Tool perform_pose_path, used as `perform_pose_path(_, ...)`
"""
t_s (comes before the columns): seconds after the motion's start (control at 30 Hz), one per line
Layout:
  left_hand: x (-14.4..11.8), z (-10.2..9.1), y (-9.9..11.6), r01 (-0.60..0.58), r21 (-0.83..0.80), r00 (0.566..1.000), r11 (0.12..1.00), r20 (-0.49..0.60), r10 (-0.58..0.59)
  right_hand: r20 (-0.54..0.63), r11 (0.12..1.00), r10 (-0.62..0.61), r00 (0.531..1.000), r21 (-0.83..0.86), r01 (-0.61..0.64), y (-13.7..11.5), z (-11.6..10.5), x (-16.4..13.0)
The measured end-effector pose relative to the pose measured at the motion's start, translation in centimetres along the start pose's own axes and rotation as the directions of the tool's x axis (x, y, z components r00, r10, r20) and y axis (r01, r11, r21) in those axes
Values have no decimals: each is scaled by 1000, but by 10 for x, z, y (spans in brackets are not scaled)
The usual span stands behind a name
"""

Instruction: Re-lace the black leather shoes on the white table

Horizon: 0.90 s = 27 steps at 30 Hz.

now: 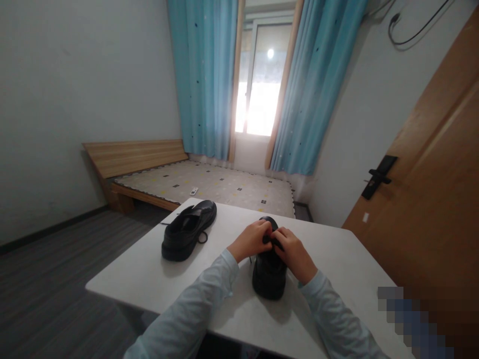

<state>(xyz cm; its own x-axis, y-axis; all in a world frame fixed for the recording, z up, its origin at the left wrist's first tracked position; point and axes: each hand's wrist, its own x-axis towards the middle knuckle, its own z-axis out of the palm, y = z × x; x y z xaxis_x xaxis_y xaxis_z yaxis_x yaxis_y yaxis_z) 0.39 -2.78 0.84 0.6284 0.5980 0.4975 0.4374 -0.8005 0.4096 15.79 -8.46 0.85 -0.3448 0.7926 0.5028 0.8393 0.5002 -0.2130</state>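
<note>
I am looking down at a white table (157,279) where my left hand (250,240) and my right hand (294,252) are both working at the laces on top of the nearer black shoe (268,276), which is standing upright on its sole near the table's middle, heel toward me and toe pointing away. Both hands are pinching in narrow, fingertips meeting over the lace area; I believe each is gripping a bit of lace, though the dark cord against dark leather is hard to make out from here. The second black shoe (189,230) is lying well apart to the left, near the far edge, with its loose lace (203,237) trailing onto the tabletop. To handle this well, I am judging that the pull should be going evenly to both sides, so the shoe is not twisting or skidding on the smooth surface, and the wrists should be resting low on the shoe's sides to steady it. Beyond the table, a low wooden bed (149,172), blue curtains (204,75) and a bright window are sitting in the background, with a wooden door (437,199) on the right.
</note>
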Motion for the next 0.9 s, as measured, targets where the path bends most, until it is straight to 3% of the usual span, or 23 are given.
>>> perform_pose_path(0.2, -1, 2, 0, -3, -20, 1000, 1000, -29, 3, -13, 985, 14, 1000, -172, -16, -7, -1, 2)
perform_pose_path(0.5, -3, 5, -4, -21, -39, 998, 999, -65, 19, 128, 983, -83, 988, -150, 102, 6, -19, 12)
perform_pose_path(0.63, -3, 5, -4, 3, -89, 997, 996, -73, -10, 117, 987, -110, 987, -107, 122, 9, -21, 12)
perform_pose_path(0.9, -4, 6, -7, 44, -222, 993, 974, -99, -68, 75, 937, -130, 989, -317, 147, 2, -8, 6)
